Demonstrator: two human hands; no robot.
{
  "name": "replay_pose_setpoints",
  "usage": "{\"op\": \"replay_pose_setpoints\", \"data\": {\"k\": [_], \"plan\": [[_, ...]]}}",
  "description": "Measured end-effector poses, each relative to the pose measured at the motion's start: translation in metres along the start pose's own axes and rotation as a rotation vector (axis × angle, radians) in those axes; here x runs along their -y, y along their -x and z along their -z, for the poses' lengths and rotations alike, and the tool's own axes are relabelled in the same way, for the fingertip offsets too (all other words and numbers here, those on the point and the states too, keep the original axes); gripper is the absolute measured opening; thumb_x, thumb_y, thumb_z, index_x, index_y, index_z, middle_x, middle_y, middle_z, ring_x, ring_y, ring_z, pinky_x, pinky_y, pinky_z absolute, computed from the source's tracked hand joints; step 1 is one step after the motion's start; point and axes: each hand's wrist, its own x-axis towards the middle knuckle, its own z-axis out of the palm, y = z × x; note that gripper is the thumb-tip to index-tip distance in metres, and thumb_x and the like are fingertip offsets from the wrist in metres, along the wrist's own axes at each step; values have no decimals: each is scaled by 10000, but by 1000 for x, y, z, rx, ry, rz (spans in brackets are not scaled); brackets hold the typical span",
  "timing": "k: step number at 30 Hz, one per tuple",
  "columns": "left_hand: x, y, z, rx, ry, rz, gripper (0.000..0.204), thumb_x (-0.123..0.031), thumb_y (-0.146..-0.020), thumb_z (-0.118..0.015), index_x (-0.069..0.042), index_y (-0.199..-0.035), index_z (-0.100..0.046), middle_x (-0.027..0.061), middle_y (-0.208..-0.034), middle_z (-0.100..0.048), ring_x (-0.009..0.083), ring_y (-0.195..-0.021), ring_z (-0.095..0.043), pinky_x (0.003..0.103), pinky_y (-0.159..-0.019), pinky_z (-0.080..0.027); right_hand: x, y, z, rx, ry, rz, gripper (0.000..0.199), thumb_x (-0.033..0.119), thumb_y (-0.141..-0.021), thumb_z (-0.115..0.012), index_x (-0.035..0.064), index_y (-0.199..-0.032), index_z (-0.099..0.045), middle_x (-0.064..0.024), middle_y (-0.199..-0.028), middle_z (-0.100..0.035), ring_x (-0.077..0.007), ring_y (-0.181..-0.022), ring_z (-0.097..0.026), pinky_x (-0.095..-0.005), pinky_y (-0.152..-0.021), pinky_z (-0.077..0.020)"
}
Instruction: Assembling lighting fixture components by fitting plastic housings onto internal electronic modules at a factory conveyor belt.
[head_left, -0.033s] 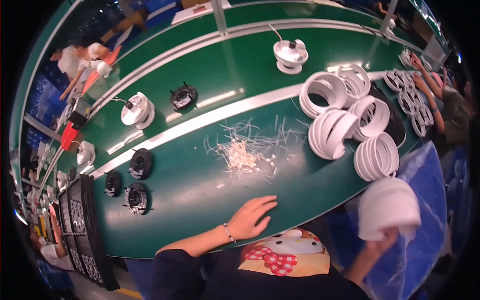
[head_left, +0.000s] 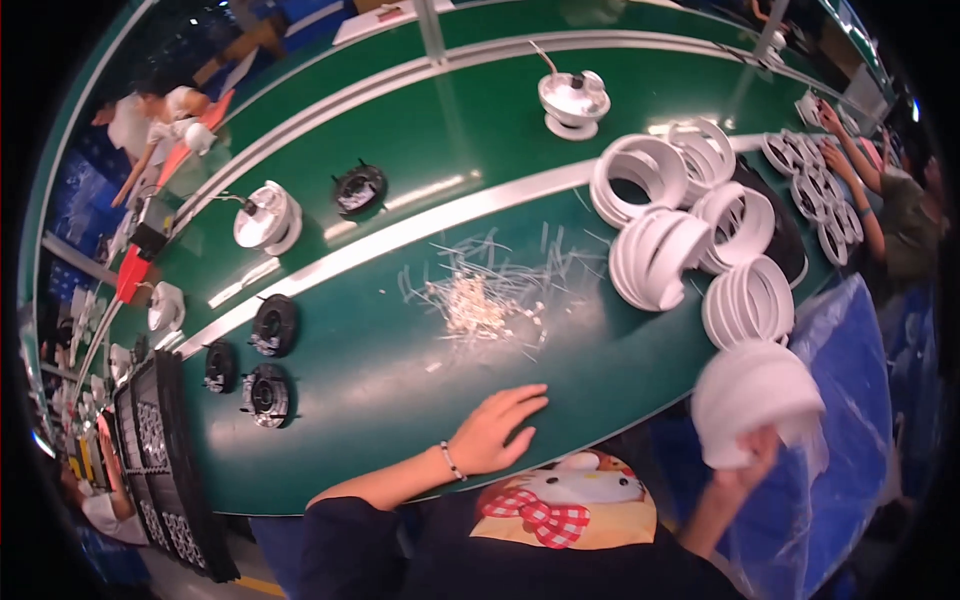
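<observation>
My left hand [head_left: 497, 428] lies flat, fingers spread, on the green work table [head_left: 400, 400] near its front edge, with a bead bracelet on the wrist; it holds nothing. My right hand [head_left: 752, 455] is off the table's right end and grips a stack of white plastic rings [head_left: 755, 395] from below, lifted beside the edge. More stacks of white rings [head_left: 665, 255] lie on their sides on the table just beyond it. A small heap of white bits and thin clear strips [head_left: 478, 298] is in front of my left hand.
Black round parts [head_left: 270, 326] sit at the table's left, next to black trays [head_left: 150, 450]. White lamp housings [head_left: 266, 216] [head_left: 573, 98] stand farther back. Blue plastic sheeting [head_left: 855, 400] hangs at right. Another person [head_left: 900, 215] handles rings at far right; others [head_left: 150, 120] work at upper left.
</observation>
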Motion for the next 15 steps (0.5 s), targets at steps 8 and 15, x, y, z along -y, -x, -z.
{"op": "replay_pose_setpoints", "data": {"k": [8, 15], "plan": [[2, -28, -6, -31, 7, -71, 391, -5, -658, -591, 15, -1041, -515, 178, -1134, -491, 333, -969, -514, 364, -827, -418, -83, -50, 9, -246, -438, -332, 111, 115, -850, -458, 54, -932, -502, 1, -618, -473, -120, -552, -451, -289, -612, -412], [-18, -78, 9, -44, -23, -306, 377, 4, -650, -579, 12, -1023, -525, 171, -1113, -503, 312, -985, -518, 369, -823, -423, -107, -55, -8, -503, 628, 231, 650, -69, -711, -579, 30, -1264, -251, -136, -1170, -405, -235, -1069, -431, -352, -896, -370]]}}
